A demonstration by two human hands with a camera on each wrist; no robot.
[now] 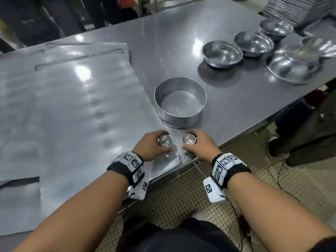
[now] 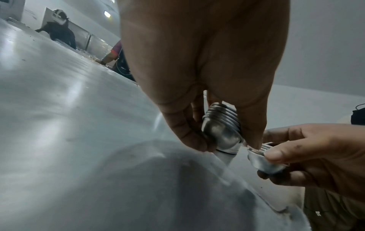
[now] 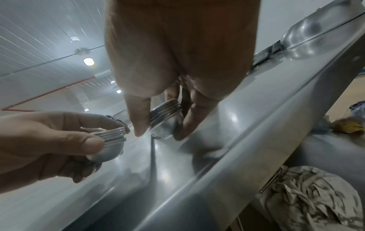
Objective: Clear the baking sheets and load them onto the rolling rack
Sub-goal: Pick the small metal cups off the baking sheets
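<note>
Each hand grips a small stack of nested metal cups at the near edge of the steel table. My left hand holds one stack of cups over the corner of a flat grey baking sheet; the stack's ribbed rims show between thumb and fingers. My right hand holds the second stack of cups, seen with its rims just right of the sheet's edge. The two stacks are a few centimetres apart. Overlapping baking sheets cover the table's left half.
A round straight-walled cake tin stands just beyond the hands. Several steel bowls sit at the far right, with a pile of trays behind them. A person's legs stand by the table's right side; others stand at the far end.
</note>
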